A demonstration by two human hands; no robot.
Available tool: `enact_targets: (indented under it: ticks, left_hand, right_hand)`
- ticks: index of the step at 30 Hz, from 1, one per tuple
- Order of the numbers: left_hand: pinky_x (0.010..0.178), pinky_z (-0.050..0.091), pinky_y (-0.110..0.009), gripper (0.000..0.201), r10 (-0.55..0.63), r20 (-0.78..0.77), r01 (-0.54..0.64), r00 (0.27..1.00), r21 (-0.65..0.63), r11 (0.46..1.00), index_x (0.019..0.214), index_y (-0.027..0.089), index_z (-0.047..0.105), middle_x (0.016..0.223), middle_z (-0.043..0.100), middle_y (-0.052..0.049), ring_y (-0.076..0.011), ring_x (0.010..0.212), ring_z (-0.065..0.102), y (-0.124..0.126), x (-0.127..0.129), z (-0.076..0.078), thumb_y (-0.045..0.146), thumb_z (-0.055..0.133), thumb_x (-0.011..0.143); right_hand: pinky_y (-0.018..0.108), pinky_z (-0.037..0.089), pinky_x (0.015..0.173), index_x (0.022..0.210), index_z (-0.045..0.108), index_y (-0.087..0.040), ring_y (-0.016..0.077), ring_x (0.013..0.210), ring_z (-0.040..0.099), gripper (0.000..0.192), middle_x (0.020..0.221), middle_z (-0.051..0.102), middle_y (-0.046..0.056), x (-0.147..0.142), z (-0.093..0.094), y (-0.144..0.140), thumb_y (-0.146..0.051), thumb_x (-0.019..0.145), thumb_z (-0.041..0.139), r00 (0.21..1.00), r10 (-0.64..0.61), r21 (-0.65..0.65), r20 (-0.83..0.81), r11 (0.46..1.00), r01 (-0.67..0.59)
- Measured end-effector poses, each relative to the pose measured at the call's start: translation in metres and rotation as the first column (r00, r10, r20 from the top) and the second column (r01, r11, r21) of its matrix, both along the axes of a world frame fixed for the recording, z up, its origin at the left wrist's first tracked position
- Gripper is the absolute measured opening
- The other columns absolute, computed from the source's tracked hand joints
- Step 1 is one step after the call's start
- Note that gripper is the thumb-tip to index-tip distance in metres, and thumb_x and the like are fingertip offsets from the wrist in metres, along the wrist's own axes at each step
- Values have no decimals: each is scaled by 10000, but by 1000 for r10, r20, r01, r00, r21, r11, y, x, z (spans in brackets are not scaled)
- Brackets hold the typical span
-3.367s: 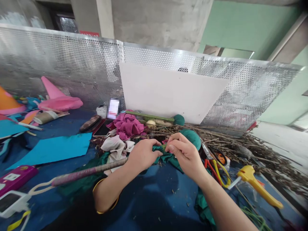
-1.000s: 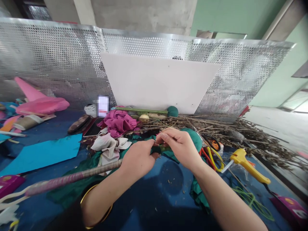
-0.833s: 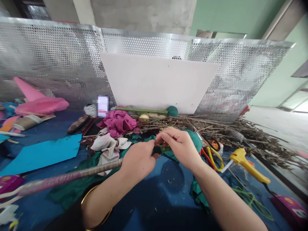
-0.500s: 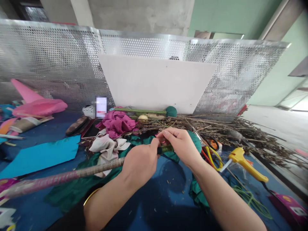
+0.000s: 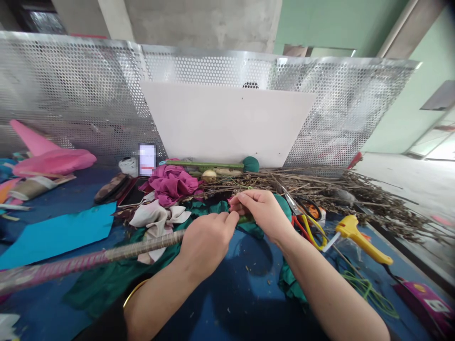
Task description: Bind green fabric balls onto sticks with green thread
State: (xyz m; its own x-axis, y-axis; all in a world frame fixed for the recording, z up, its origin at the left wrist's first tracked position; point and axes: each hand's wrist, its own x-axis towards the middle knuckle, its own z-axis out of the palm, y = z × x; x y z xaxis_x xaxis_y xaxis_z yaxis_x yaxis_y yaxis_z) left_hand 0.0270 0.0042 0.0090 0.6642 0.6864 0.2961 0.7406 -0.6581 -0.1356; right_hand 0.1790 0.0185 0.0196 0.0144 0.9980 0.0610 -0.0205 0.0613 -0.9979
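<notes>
- Left hand (image 5: 204, 241) grips a long wrapped rod (image 5: 88, 259); right hand (image 5: 261, 213) pinches its green tip (image 5: 245, 219).
- Dry twigs (image 5: 337, 194), scissors (image 5: 305, 215), magenta cloth (image 5: 170, 182) crowd behind.
- No readable writing.

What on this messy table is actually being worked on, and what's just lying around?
In use: left hand gripping the wrapped stick; right hand pinching the green stem.
Lying about: yellow glue gun, scissors, magenta cloth, dry twigs, blue sheet.

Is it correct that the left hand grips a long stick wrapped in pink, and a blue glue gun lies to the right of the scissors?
Not quite: the head view shows the glue gun is yellow. The left hand does grip the pink-wrapped stick, and the gun lies right of the scissors.
</notes>
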Motion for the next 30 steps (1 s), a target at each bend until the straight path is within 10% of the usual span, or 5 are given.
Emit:
enact_targets:
  ticks: [10,16,21,24,30]
  left_hand:
    - [631,449,-290,230,217,179,-170,960,-245,955,1047,277,643,888,743,-10,-252,820,691,17,-24,27,251,557,835]
    - [623,439,-298,270,307,188,-277,933,-169,946,1080,269,656,890,750,-29,-270,813,690,21,-38,37,282,537,837]
    - [608,419,-277,260,244,170,-213,955,-186,959,1031,276,686,824,743,-15,-235,739,677,27,-53,46,280,554,807]
    - [571,415,-246,210,232,269,-125,935,-361,924,930,283,718,713,713,26,-183,625,639,29,-61,53,304,621,746]
    - [536,458,-202,266,423,683,163,596,-619,769,820,189,712,750,702,2,-148,624,619,30,-83,67,246,776,569]
  right_hand:
    - [194,355,410,706,642,-159,73,408,471,283,525,594,-5,73,32,-16,-427,794,661,949,180,-9,259,983,-184]
    - [225,318,439,727,646,-184,87,477,430,222,634,594,4,103,42,-19,-398,761,696,868,285,-18,407,952,-304]
    - [248,281,453,608,616,-186,98,487,379,246,581,521,-8,119,39,-16,-375,716,731,859,208,25,468,969,-248]
    - [246,235,433,660,622,-187,85,448,316,252,543,480,-30,119,25,-1,-413,702,725,960,-65,195,272,981,11]
    - [227,226,418,657,570,-193,84,427,308,291,476,398,-70,82,4,23,-450,709,695,957,-246,212,155,954,211]
